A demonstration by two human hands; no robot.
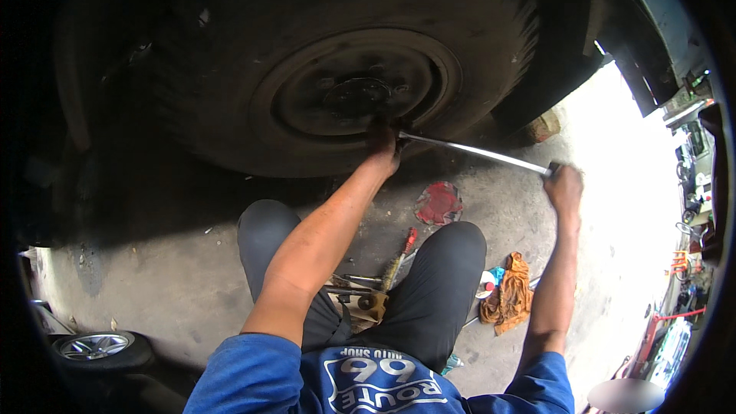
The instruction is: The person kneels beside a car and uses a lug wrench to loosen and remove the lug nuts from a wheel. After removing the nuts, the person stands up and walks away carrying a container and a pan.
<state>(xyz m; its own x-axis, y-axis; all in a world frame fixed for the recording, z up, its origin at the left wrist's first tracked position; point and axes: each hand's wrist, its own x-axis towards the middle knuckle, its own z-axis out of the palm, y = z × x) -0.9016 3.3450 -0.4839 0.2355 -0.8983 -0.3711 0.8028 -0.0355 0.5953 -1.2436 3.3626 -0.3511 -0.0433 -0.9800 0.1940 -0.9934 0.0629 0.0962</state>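
Gripping a chrome wrench (475,152) (slim, round) at a steel wheel (356,92).

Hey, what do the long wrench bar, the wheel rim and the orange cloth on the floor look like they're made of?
Long wrench bar: likely polished or plated steel; it glints bright silver. Wheel rim: probably painted steel, dull black and grimy. Orange cloth: soft woven fabric, crumpled in loose folds, apparently stained.
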